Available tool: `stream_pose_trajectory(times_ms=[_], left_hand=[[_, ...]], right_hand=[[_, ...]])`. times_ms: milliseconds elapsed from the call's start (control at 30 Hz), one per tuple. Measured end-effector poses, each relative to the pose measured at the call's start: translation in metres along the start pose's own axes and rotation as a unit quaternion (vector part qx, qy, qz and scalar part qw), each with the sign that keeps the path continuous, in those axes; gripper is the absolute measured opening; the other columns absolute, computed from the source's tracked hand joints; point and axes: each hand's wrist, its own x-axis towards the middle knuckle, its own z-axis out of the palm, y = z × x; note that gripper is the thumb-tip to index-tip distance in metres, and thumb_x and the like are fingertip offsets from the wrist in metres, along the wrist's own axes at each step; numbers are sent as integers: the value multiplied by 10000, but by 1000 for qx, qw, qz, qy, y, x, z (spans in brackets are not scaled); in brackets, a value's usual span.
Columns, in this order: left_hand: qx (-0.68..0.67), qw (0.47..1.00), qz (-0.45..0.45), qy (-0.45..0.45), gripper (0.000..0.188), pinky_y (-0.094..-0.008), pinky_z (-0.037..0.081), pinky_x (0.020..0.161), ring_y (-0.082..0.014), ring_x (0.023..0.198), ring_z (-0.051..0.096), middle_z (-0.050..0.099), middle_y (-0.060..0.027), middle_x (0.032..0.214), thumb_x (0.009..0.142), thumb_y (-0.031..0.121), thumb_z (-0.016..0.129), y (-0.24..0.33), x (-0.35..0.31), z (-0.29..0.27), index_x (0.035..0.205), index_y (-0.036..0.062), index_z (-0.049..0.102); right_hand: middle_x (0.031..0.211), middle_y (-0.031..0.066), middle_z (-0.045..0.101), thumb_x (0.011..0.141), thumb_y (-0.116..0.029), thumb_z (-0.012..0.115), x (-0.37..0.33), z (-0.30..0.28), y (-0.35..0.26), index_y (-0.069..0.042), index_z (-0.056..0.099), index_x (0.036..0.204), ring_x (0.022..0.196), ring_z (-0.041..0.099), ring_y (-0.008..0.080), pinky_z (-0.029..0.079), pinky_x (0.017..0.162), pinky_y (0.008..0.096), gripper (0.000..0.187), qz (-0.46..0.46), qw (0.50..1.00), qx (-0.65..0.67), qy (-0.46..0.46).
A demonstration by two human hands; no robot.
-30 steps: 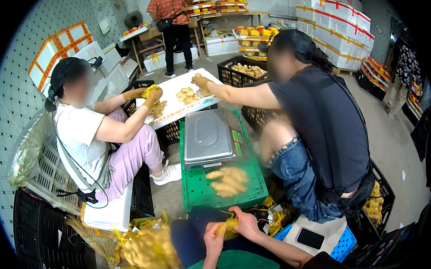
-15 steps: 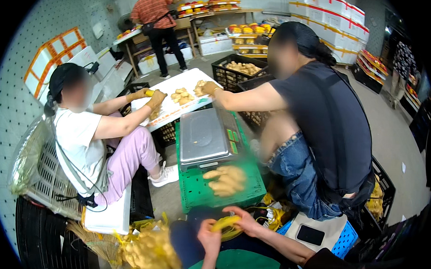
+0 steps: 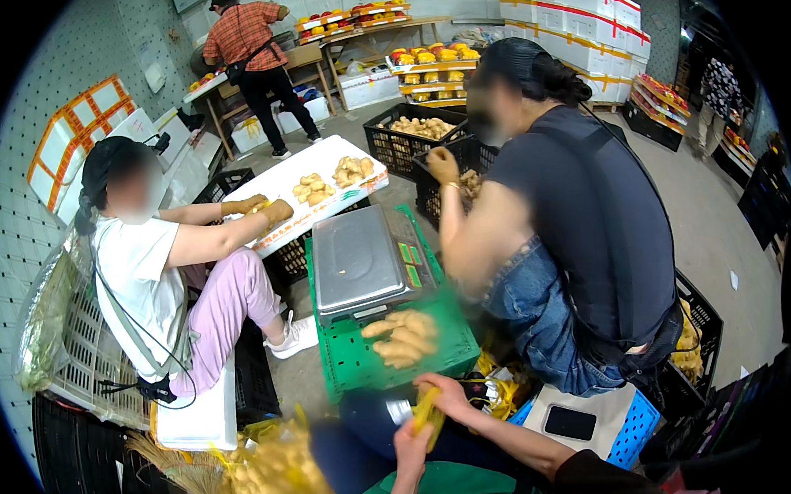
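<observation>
Over the lap, the left hand (image 3: 411,451) pinches the lower end of a yellow mesh bag (image 3: 426,412) and the right hand (image 3: 443,397) its upper end, probably to steady the limp netting. Just beyond, ginger roots (image 3: 411,338) lie on a green crate (image 3: 344,368), seemingly within reach; behind them this crate props up a digital scale (image 3: 360,259). Farther, a white foam tray (image 3: 315,160) bears more.

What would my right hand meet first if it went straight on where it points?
Past the yellow netting in your right hand, probably the green crate, though depth is unclear.
</observation>
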Motion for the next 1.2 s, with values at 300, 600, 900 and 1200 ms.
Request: stream_pose_trajectory(times_ms=[300,600,900,1200], left_hand=[[-210,974,-14,84,114,-288,451,633,-147,704,555,608,-45,815,867,114,562,1,47,-51,935,41,616],[-370,909,-187,-50,252,-322,480,767,-217,882,591,619,-88,986,878,204,540,-9,9,-19,1063,34,559],[-449,884,-114,-68,119,-273,397,667,-125,662,461,491,1,725,894,188,509,-28,82,-4,851,83,541],[-456,874,-137,95,167,-218,334,519,-83,441,292,365,42,554,919,236,481,-8,109,6,922,101,580]], right_hand=[[847,-2,570,856,-105,581,-47,-23,-51,-82,537,1094,688,516,71,405,589,193,243,168,854,411,-270],[682,-40,538,849,-248,630,-4,-30,-32,-86,638,892,624,476,55,369,546,218,168,218,946,232,-65],[866,102,635,717,-144,710,70,-13,3,-66,623,958,815,624,263,495,726,337,267,-105,975,-150,127],[698,137,639,664,-342,729,129,47,-3,-38,566,876,657,643,306,512,562,402,405,-44,919,-390,-32]])
